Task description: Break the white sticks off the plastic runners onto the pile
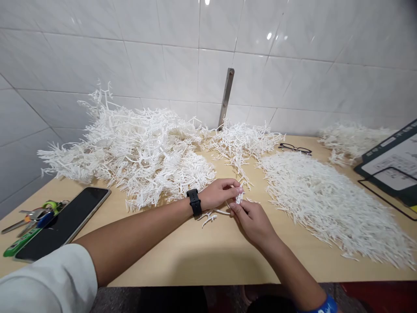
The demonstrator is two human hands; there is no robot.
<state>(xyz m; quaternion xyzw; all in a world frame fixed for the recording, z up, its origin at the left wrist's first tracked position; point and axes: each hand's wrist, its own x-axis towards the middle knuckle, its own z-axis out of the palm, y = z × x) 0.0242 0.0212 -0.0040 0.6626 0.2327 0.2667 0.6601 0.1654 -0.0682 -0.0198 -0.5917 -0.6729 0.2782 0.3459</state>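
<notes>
Both hands meet over the middle of the table, fingers pinched on a white branching plastic sprig. My left hand, with a black watch on its wrist, grips it from the upper left. From the lower right, my right hand closes on the same piece with thumb and fingers. A thin white stem and a forked branch stick out to the left below my left hand. How the pieces join between the fingertips is partly hidden.
A large tangled heap of white sprigs lies left, a smaller heap behind. Many short white pieces spread rightward. Glasses, a phone, keys and a dark green board surround them. A metal bar stands against the wall.
</notes>
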